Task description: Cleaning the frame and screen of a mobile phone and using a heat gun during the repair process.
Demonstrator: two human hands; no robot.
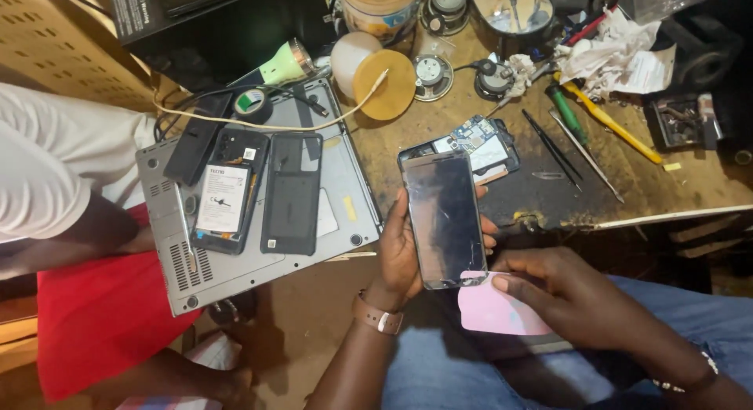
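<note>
On the far left, upturned grey laptop (345, 214) carrying an opened phone (227, 192) and a black back cover (292, 194); near centre, cracked smartphone (443, 219) upright over the lap, gripped by the edges in left hand (400, 257); right hand (565, 288) pinching pink plastic card (494, 312) at the lower corner; best kept shallow along the seam

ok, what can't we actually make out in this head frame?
- Back of the cracked phone: it faces away, with the left hand wrapped behind it.
- Pink card: its top edge is under the phone, part under the right hand.
- Opened phone on the bench: its lower half is behind the held phone.
- Grey laptop: its left edge is covered by another person's white sleeve.
</note>
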